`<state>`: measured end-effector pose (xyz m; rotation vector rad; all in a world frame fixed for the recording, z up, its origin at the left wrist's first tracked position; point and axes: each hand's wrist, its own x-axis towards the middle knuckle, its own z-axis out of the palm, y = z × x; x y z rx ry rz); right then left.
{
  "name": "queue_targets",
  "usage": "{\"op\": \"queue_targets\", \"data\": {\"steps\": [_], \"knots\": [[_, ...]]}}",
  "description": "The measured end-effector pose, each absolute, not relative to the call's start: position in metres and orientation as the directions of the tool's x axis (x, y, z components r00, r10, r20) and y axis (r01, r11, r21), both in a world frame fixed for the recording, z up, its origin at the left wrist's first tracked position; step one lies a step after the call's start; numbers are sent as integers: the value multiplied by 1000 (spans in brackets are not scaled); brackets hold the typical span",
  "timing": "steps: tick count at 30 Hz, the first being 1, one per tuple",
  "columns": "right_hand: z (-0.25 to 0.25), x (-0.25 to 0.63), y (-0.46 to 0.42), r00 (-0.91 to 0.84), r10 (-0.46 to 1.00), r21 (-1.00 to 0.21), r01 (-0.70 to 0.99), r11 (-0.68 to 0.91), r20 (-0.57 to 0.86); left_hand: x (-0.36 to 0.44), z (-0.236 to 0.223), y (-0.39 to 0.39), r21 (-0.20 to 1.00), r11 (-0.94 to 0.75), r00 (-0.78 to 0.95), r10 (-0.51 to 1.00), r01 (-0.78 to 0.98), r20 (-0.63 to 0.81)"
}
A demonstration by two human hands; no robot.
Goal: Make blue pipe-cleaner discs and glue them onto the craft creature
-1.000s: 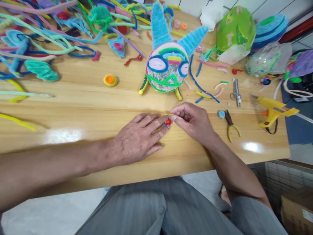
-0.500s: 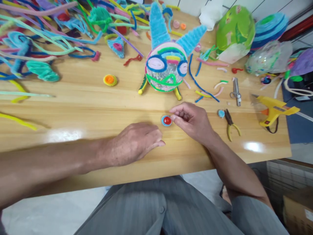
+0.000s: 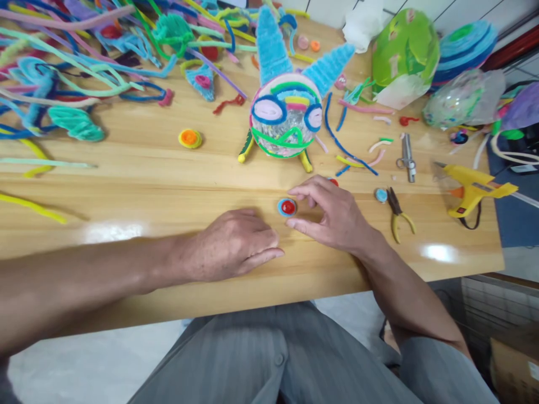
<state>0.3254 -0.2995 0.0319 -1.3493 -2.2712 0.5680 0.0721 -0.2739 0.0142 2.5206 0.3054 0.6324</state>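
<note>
A small coiled disc (image 3: 287, 207), red inside a blue ring, lies flat on the wooden table (image 3: 138, 185). My right hand (image 3: 332, 216) rests just right of it, fingers spread and loosely curved, holding nothing; thumb and forefinger flank the disc. A second small red piece (image 3: 334, 181) peeks out behind its fingers. My left hand (image 3: 229, 247) lies on the table just left and below the disc, fingers curled under, nothing visible in it. Behind stands a round ball creature (image 3: 286, 118) wrapped in pipe cleaners, with two blue fuzzy ears.
Loose pipe cleaners (image 3: 84, 67) cover the back left. An orange-yellow coil (image 3: 190, 138) lies mid-table. Pliers (image 3: 397, 213), a blue coil (image 3: 381, 195), a metal tool (image 3: 406, 157) and a yellow glue gun (image 3: 474, 191) sit to the right; a green ball (image 3: 404, 56) stands behind.
My left hand drew back from the disc and curled its fingers. My right hand released its pinch on the disc and opened, leaving the disc lying on the table.
</note>
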Motion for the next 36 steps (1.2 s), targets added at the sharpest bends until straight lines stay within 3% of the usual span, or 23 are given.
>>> {"op": "queue_targets", "data": {"steps": [7,21,28,36], "knots": [[30,322,-302,-463,881,-406,790,459,95,74,10,-274,492,-868,870,289,62,399],[26,321,-301,-460,874,-419,771,479,153,74,9,-275,470,-880,881,273,67,385],[27,320,-302,-470,876,-367,800,474,108,74,8,-275,458,-886,888,269,76,373],[26,319,-303,-456,878,-353,805,478,148,74,8,-275,468,-880,896,269,79,354]]}}
